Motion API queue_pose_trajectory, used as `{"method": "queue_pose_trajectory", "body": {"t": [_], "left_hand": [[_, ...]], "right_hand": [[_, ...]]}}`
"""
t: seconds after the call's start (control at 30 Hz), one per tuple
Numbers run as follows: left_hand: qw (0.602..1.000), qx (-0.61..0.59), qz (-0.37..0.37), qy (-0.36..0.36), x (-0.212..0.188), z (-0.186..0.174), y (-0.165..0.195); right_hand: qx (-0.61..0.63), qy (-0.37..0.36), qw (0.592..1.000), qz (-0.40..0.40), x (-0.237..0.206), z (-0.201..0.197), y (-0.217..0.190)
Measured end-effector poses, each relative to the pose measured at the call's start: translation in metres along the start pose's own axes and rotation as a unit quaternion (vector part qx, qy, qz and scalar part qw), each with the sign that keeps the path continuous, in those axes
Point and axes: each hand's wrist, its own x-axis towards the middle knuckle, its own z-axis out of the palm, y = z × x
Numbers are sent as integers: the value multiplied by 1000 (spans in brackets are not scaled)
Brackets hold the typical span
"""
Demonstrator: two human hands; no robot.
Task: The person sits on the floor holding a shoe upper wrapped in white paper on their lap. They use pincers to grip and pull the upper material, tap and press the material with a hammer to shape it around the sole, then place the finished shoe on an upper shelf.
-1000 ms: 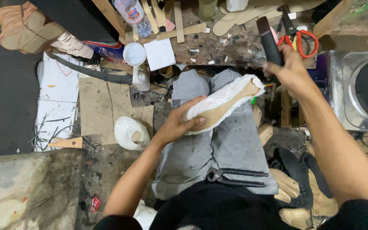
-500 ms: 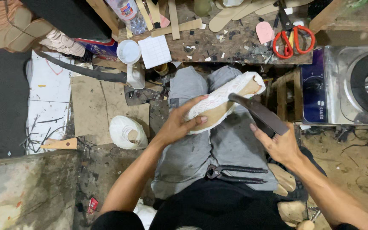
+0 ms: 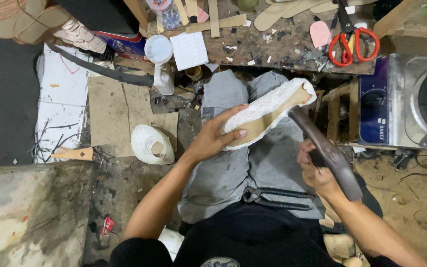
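My left hand [image 3: 219, 136] grips a white-covered shoe form with a tan sole [image 3: 268, 112], holding it sole-up across my grey-trousered knees. My right hand [image 3: 317, 170] is closed around a dark hammer-like tool [image 3: 329, 155], whose head end sits just beside the toe part of the sole. Black pincers [image 3: 277, 198] lie on my lap below both hands.
A cluttered wooden bench [image 3: 273, 49] ahead carries red-handled scissors [image 3: 352, 42], a pink cutout, tan sole pieces and a white paper pad. A white bottle [image 3: 160, 64] and a second white shoe form [image 3: 151, 144] lie on the floor at left. A metal machine [image 3: 421, 99] stands at right.
My right hand brought the dark tool from the bench near the scissors down to my lap and up against the sole. The left hand kept holding the shoe form.
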Motion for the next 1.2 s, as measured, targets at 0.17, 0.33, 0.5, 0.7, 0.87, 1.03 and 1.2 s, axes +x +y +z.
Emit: {"method": "queue_pose_trajectory", "body": {"t": [0.17, 0.33, 0.5, 0.7, 0.87, 1.03, 1.2], "left_hand": [[996, -92, -9, -15, 1, -2, -5], [999, 5, 35, -12, -2, 1, -13], [1000, -4, 19, -5, -2, 4, -27], [997, -25, 73, -4, 3, 4, -40], [998, -56, 18, 5, 0, 6, -34], [996, -86, -3, -8, 0, 4, -26], [995, -93, 46, -4, 0, 5, -30]], "right_hand": [[-293, 10, 954, 68, -5, 7, -4], [-188, -81, 976, 68, -2, 15, -16], [-4, -78, 996, 46, 1, 21, -27], [-432, -201, 879, 35, 16, 29, -30], [-253, -101, 949, -158, 18, 31, -30], [-304, -127, 943, -45, 22, 33, -17], [-341, -76, 933, -84, 12, 20, -17]]}}
